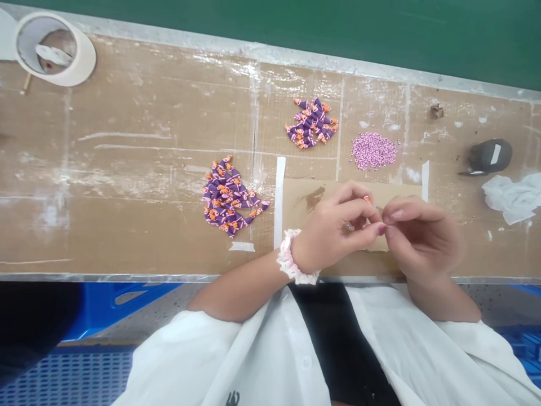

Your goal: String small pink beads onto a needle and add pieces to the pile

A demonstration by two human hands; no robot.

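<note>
My left hand, with a pink and white scrunchie at the wrist, is closed round a small figurine. Only its orange and pink tip shows between the fingers. Thumb and forefinger of my right hand are pinched against the left fingertips; whatever they hold is too small or hidden to name. Both hands hover over a tan cardboard piece. Beyond them lies a heap of tiny pink pieces. Purple figurines with orange and pink parts form one pile farther back and another pile to the left.
White tape strips flank the cardboard piece on the worktable. A big tape roll stands far left. On the right are a black rounded object, crumpled white tissue and a small brown scrap.
</note>
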